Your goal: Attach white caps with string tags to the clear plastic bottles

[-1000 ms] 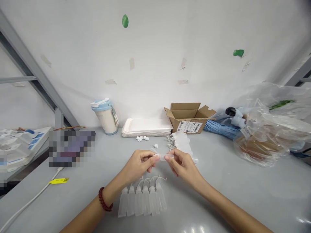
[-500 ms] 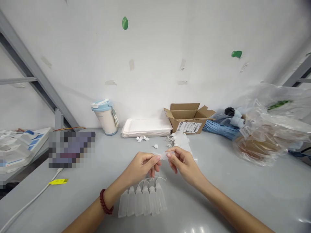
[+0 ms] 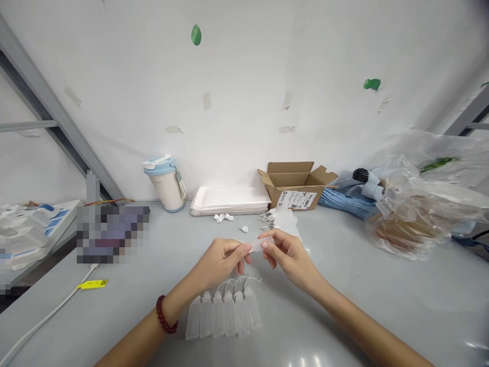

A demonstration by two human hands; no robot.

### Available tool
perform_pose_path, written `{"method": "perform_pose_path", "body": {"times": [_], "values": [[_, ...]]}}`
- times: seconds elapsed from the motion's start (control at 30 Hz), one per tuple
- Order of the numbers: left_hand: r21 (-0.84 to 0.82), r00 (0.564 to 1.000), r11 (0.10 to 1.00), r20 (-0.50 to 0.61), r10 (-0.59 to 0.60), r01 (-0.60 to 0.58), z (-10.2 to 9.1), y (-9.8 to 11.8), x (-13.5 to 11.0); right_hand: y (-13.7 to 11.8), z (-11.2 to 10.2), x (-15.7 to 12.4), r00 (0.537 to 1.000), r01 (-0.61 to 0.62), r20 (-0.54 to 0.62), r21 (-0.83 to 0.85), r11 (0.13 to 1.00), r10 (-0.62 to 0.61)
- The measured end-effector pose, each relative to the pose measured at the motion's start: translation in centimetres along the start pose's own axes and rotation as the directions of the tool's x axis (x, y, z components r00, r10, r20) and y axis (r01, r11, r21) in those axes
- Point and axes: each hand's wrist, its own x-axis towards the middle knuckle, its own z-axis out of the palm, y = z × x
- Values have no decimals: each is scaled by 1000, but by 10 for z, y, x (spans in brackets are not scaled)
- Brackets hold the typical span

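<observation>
Between my two hands, above the desk, is a small translucent plastic bottle [image 3: 256,244]. My left hand [image 3: 223,262] pinches its left end between thumb and fingers. My right hand [image 3: 286,251] grips the right end the same way; the fingers partly cover the bottle. Closer to me lies a row of several similar translucent bottles [image 3: 223,316] side by side, with thin curved white straps at their far ends. Beyond my right hand is a pile of more such white pieces [image 3: 284,220] with thin straps. One small white cap [image 3: 245,229] lies just past my hands.
Several small white pieces [image 3: 223,217] lie before a stack of white padded envelopes [image 3: 231,199]. Behind are a tumbler [image 3: 166,186] and an open cardboard box [image 3: 294,193]. Right stand a folded blue umbrella [image 3: 347,203] and clear plastic bag [image 3: 416,224]. A white cable [image 3: 49,316] crosses the left.
The held bottle has tilted slightly, its right end a little higher. Both hands stay at nearly the same place, and the view has shifted very slightly.
</observation>
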Motion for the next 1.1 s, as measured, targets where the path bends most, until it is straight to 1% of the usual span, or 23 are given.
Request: {"method": "perform_pose_path", "body": {"times": [0.1, 0.2, 0.27, 0.33, 0.4, 0.43, 0.5, 0.6, 0.73, 0.83, 0.9, 0.93, 0.97, 1.0, 1.03, 1.07, 1.1], "values": [[13, 999, 999, 10, -42, 42, -1, 3, -1, 0, -1, 0, 1000, 4, 13, -6, 1000, -4], [8, 999, 999, -13, -33, 34, -1, 5, -2, 0, -1, -1, 999, 21, 27, -22, 1000, -21], [18, 996, 1000, -90, 24, -22, 1, 3, -2, 0, -1, -1, 999, 28, 44, -34, 999, -27], [46, 981, 994, -164, 108, -102, 2, 1, -1, 0, 1, -2, 999, 25, 30, -49, 998, -24], [57, 970, 988, -189, 154, -146, 2, -2, -1, 1, 2, -2, 1000, 13, -8, -57, 998, -14], [46, 972, 989, -184, 145, -139, 2, -3, 0, 2, 3, -2, 1000, 4, -30, -51, 999, -5], [14, 979, 997, -188, 78, -76, 1, -4, 1, 3, 2, -1, 997, -16, -71, -23, 1000, 14], [10, 972, 1000, -234, -11, 13, -1, -9, 5, 4, -3, 2, 990, -12, -139, -11, 1000, 11], [30, 956, 999, -292, -2, 12, -7, -13, 11, 4, -11, 7, 980, 16, -196, -61, 998, -27], [18, 957, 999, -288, 40, -37, -14, -1, 6, 4, -14, 8, 976, 37, -210, -74, 997, -52], [12, 970, 997, -228, 81, -80, -14, 16, -8, 5, -14, 9, 976, 52, -209, -81, 995, -68], [15, 983, 995, -154, 95, -94, -11, 25, -19, 5, -14, 10, 975, 61, -208, -86, 994, -77], [36, 995, 995, -33, 95, -94, -5, 32, -32, 5, -14, 10, 975, 67, -207, -90, 994, -85], [55, 986, 992, 127, 105, -113, 5, 38, -47, 5, -14, 10, 974, 72, -207, -92, 993, -90], [60, 950, 990, 294, 108, -131, 17, 42, -62, 5, -14, 11, 974, 75, -208, -91, 993, -93], [0, 834, 981, 527, 165, -194, 31, 43, -76, 5, -14, 11, 974, 76, -209, -85, 994, -92], [-25, 765, 978, 619, 178, -208, 47, 42, -88, 5, -14, 12, 973, 75, -211, -74, 994, -89]]}}
